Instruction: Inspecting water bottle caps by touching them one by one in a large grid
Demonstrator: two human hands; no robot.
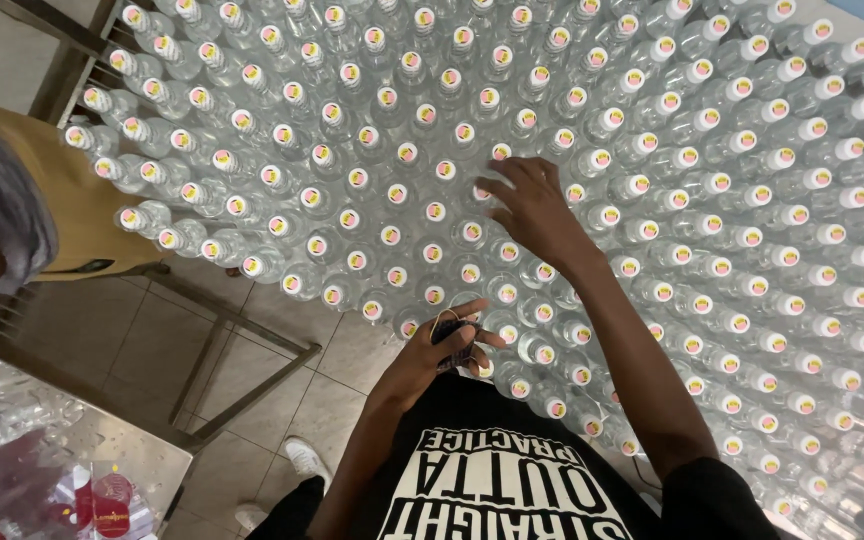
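Note:
A wide field of clear plastic bottles [652, 180] with white caps stands packed upright across a table, filling most of the head view. My right hand [532, 210] reaches over them, fingers spread, fingertips resting on the caps near the middle. My left hand [442, 350] is close to my body at the table's near edge. It is curled around a small dark object [455, 338] with what looks like a thin band looped about the fingers; what the object is cannot be told.
A person in a mustard top [62, 200] stands at the left by the table's corner. A metal table frame [242, 350] crosses the tiled floor below. A steel surface with red-and-clear wrapped items [72, 490] sits at the bottom left.

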